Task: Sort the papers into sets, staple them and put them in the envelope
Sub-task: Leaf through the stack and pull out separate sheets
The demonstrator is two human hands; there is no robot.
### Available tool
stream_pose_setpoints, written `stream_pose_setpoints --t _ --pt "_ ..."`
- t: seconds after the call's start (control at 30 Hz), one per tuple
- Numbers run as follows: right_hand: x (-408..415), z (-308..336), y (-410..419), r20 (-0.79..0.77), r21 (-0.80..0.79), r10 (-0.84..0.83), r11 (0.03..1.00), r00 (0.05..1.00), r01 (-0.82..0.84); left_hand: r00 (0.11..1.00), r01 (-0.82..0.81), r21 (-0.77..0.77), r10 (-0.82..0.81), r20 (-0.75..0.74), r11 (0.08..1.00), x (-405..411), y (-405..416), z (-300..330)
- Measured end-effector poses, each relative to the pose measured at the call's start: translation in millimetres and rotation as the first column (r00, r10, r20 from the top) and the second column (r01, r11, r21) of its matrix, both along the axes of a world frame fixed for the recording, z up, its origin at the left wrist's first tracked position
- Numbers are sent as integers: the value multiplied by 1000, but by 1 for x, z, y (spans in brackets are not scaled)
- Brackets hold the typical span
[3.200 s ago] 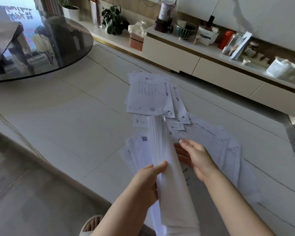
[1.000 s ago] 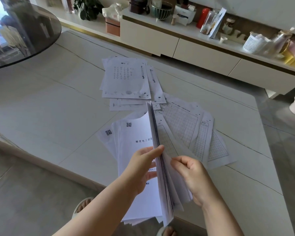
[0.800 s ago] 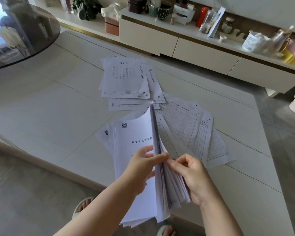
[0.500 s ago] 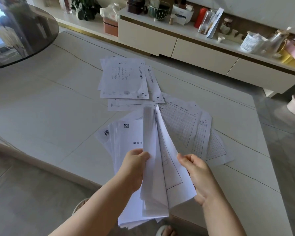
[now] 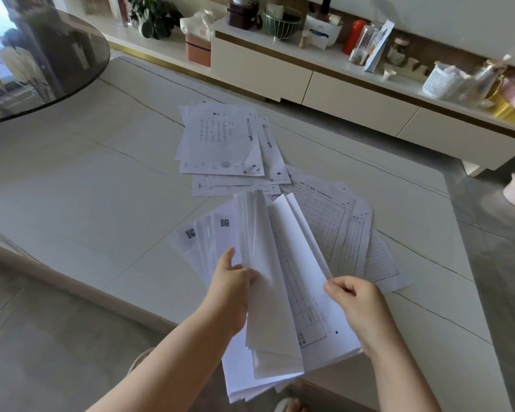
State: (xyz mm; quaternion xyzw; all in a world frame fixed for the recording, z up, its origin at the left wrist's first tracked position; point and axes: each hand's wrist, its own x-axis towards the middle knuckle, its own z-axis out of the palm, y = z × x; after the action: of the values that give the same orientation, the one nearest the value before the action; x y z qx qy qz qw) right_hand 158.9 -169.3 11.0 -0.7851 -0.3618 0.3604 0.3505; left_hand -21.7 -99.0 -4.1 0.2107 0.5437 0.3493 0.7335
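Seen from the head camera, looking down: two bare forearms reach forward over the near edge of a pale stone table [image 5: 72, 179]. The left hand [image 5: 232, 288] grips a thick sheaf of held papers [image 5: 259, 263] with its fingers curled round the sheets, which stand tilted and fanned open above the table. The right hand [image 5: 356, 301] pinches the edge of a gridded sheet [image 5: 306, 295] that is peeled away to the right of the sheaf, fingers curled onto it. Just beyond the left hand, partly under the held sheets, lie pages with QR codes [image 5: 204, 233]. Beyond the right hand, a spread of grid pages [image 5: 354, 236] lies flat on the table. Farther ahead of both hands rests a loose pile of printed sheets [image 5: 223, 141]. Far to the left of the left hand is a dark round glass tabletop [image 5: 42, 55]. Well beyond both hands runs a low white cabinet [image 5: 339, 84], its top crowded with a potted plant [image 5: 155, 16], a red bottle [image 5: 353, 35] and a white basket [image 5: 440, 81].
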Motion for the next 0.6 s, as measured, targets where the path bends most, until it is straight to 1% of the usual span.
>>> stream_pose_setpoints --t 0.1,0.2,0.23,0.27,0.3,0.33,0.37,0.4,0.43,0.47,0.5,0.53,0.6 --pt "2 -5 0 85 -24 11 1000 996 -9 998 47 -18 -47 32 999 -5 0 5" --pt "2 -5 2 157 -29 -8 999 988 12 997 45 -37 -43 59 998 -6 0 8" --pt "1 -5 1 206 -17 -4 1000 978 8 997 45 -45 -42 70 998 -6 1 8" --pt "-1 -3 0 294 6 7 1000 956 -9 996 42 -57 -37 81 998 -6 1 7" --pt "-3 -2 -1 398 36 15 999 917 -33 995 42 -68 -36 89 997 -6 2 5" --pt "-7 -2 -1 470 81 26 994 882 -72 994 44 -83 -36 100 996 -5 2 3" --pt "-13 -2 -1 461 115 47 987 886 -112 993 46 -100 -35 110 994 -3 2 0" --pt "-22 0 0 357 113 89 984 930 -138 992 45 -117 -31 121 992 -1 2 -2" --pt "-33 3 1 181 71 151 983 972 -166 990 55 -131 -37 137 990 0 2 -2" --pt "-44 3 3 16 15 205 979 979 -205 986 71 -153 -47 160 986 2 1 -2" --pt "-53 2 3 -59 -27 245 969 968 -246 981 92 -178 -59 183 980 3 0 -2" --pt "-58 -2 3 -40 -52 271 961 962 -273 977 111 -196 -71 200 974 3 -2 0" --pt "-61 -6 2 74 -28 264 965 962 -263 971 125 -208 -76 228 970 3 -3 1"
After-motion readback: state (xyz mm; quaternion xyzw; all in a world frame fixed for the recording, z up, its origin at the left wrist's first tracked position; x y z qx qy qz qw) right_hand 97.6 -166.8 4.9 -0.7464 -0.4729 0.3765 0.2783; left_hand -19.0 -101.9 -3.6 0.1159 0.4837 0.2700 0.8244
